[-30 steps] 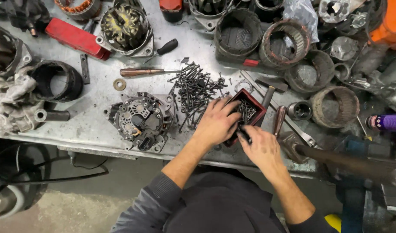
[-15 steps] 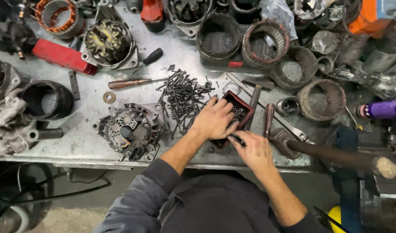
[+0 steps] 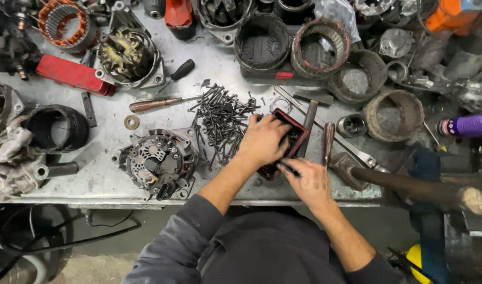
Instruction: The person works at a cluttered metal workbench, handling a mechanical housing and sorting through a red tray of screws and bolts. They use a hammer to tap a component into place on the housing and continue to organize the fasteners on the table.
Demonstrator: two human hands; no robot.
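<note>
While clamped by both hands (image 3: 288, 160), red tray (image 3: 296, 134) near bench edge (image 3: 199, 200), screw pile (image 3: 222, 118) alongside.

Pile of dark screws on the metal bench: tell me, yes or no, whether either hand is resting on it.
No: both the left hand and right hand grip the small red rectangular case, right of the pile of dark screws.

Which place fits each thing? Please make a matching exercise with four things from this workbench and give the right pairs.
Things:
1. red tray
2. screw pile
3. purple tool
4. washer

Places:
A. at the right edge of the view
B. under the left hand
C. just left of the left hand
D. below the wooden-handled screwdriver

Pairs: 1-B, 2-C, 3-A, 4-D
</note>
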